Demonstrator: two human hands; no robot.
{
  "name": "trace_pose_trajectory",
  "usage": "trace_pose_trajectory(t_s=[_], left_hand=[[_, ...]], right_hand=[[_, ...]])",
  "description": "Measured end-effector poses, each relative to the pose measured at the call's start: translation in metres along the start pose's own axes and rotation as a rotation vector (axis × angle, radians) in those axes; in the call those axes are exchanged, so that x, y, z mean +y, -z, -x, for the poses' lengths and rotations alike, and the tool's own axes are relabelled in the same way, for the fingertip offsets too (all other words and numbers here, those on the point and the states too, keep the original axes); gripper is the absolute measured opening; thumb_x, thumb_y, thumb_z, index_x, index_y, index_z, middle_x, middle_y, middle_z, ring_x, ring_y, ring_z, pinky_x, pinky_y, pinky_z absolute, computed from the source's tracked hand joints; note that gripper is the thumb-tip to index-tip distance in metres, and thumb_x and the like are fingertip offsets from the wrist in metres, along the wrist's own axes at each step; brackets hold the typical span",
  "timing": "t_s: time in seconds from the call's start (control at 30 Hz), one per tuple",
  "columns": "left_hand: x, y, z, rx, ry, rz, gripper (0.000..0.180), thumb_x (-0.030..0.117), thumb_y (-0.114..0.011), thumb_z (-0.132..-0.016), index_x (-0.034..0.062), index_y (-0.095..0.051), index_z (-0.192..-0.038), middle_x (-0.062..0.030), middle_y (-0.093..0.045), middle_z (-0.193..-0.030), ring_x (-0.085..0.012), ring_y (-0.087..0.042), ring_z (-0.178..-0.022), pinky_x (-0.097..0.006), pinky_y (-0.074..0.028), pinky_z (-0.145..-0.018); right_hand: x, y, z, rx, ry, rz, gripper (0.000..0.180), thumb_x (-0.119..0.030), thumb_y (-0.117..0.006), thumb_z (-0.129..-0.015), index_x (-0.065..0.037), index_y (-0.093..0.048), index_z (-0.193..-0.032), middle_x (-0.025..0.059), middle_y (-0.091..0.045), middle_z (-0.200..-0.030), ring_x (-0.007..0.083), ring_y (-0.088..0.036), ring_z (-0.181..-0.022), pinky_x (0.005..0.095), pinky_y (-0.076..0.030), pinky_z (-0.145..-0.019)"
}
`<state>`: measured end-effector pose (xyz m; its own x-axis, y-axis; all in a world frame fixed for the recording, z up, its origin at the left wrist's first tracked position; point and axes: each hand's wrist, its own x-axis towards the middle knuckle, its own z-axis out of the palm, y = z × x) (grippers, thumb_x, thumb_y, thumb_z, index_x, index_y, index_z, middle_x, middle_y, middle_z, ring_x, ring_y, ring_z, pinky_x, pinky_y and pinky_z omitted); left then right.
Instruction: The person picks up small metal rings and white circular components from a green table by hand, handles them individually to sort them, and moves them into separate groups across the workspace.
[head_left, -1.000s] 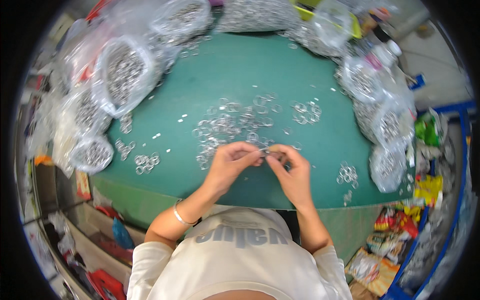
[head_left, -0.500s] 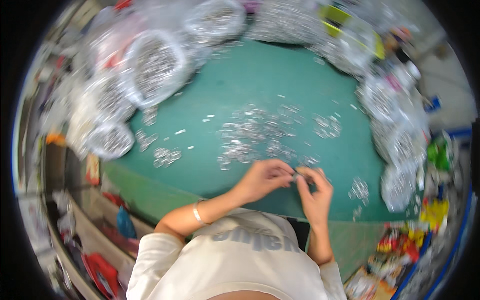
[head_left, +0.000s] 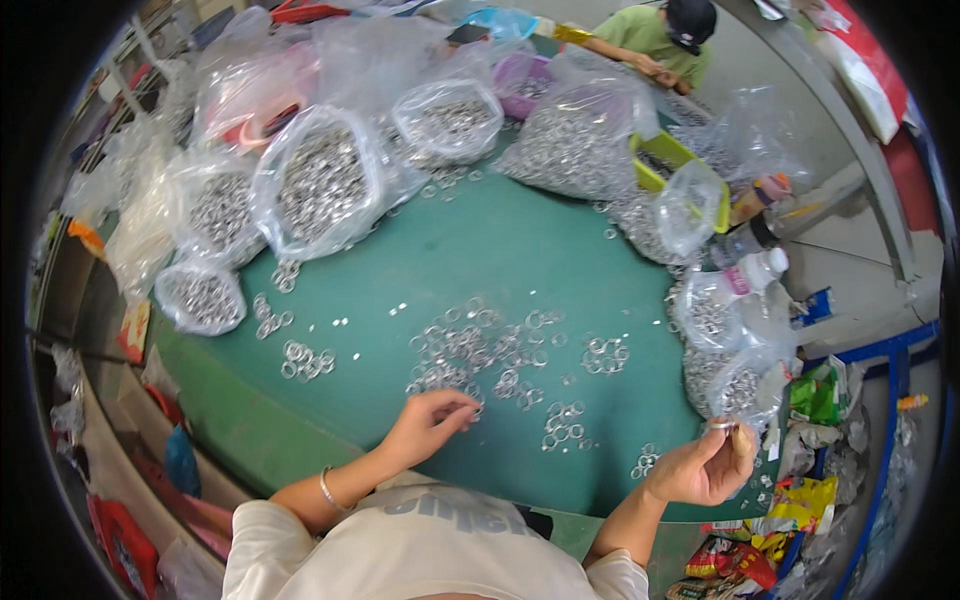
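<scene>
Loose silver metal rings (head_left: 470, 345) lie in a heap on the green tabletop (head_left: 450, 240) in front of me. At the heap's near edge is my left hand (head_left: 425, 428), its fingers curled and drawn together beside the rings. Whatever those fingertips may hold is too small to make out. Out to the right, my right hand (head_left: 700, 468) pinches a silver ring (head_left: 722, 426) between thumb and fingers, raised by an open bag of rings (head_left: 740, 390). Smaller ring groups (head_left: 565, 428) lie between the hands.
Open plastic bags full of rings (head_left: 325, 185) line the table's left, far and right sides. A yellow-green basket (head_left: 680, 175) and bottles (head_left: 755, 268) stand far right. Coloured packets (head_left: 800, 505) lie right of the table. Beyond the far edge works another person (head_left: 650, 45).
My hands have come apart from where they met over the table. The right moved right to the bags with a ring; the left moved left to the heap. The view has shifted too.
</scene>
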<state>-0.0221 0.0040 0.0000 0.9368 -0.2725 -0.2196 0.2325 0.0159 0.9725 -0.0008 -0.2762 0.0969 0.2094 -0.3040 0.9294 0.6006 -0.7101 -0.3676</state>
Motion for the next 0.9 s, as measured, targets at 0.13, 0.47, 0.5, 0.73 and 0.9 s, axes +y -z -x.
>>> trace_pose_trajectory(t_s=[0.13, 0.47, 0.5, 0.73, 0.9], left_hand=[[-0.008, 0.005, -0.004, 0.104, 0.009, 0.105, 0.014, 0.004, -0.055, -0.094, -0.0033, -0.064, -0.103, -0.0067, -0.065, -0.084, -0.0112, -0.061, -0.076, -0.024, -0.051, -0.07], [-0.004, -0.007, -0.014, 0.033, 0.075, 0.127, 0.013, 0.001, -0.053, -0.094, -0.0031, -0.064, -0.101, -0.0061, -0.064, -0.083, -0.011, -0.061, -0.075, -0.024, -0.051, -0.069], [-0.005, -0.007, -0.013, 0.024, 0.064, 0.118, 0.013, 0.001, -0.053, -0.094, -0.0031, -0.063, -0.101, -0.0063, -0.064, -0.085, -0.0109, -0.061, -0.076, -0.024, -0.05, -0.069], [0.006, -0.007, -0.008, 0.16, -0.328, -0.357, 0.019, -0.003, -0.062, -0.085, -0.0023, -0.063, -0.104, -0.0109, -0.064, -0.091, -0.0228, -0.063, -0.084, -0.03, -0.051, -0.078], [0.016, 0.017, -0.022, 0.218, -0.384, -0.883, 0.063, 0.016, -0.076, -0.074, 0.0016, -0.048, -0.129, -0.0216, -0.04, -0.135, -0.042, -0.036, -0.126, -0.051, -0.031, -0.105]], right_hand=[[0.024, -0.011, -0.015, 0.21, -0.145, 0.042, 0.016, -0.001, -0.06, -0.089, 0.003, -0.055, -0.104, 0.0111, -0.059, -0.091, 0.0177, -0.054, -0.078, 0.0283, -0.046, -0.069], [0.089, -0.016, 0.034, -0.011, -1.06, -0.314, 0.024, -0.005, -0.062, -0.089, -0.002, -0.054, -0.112, 0.0029, -0.058, -0.089, 0.01, -0.054, -0.077, 0.0235, -0.045, -0.067], [0.092, -0.017, 0.027, -0.059, -0.942, -0.185, 0.024, -0.005, -0.062, -0.089, -0.002, -0.055, -0.112, 0.0026, -0.057, -0.09, 0.0097, -0.054, -0.078, 0.0234, -0.045, -0.068], [0.164, 0.001, -0.018, -0.527, -0.097, 0.732, 0.018, 0.0, -0.064, -0.082, 0.0, -0.063, -0.1, 0.0135, -0.062, -0.095, 0.0277, -0.057, -0.087, 0.0358, -0.045, -0.079], [0.094, -0.013, 0.023, -0.983, -0.346, 0.316, 0.034, -0.013, -0.07, -0.08, -0.001, -0.061, -0.111, 0.0161, -0.059, -0.115, 0.0326, -0.052, -0.112, 0.0414, -0.038, -0.096]])
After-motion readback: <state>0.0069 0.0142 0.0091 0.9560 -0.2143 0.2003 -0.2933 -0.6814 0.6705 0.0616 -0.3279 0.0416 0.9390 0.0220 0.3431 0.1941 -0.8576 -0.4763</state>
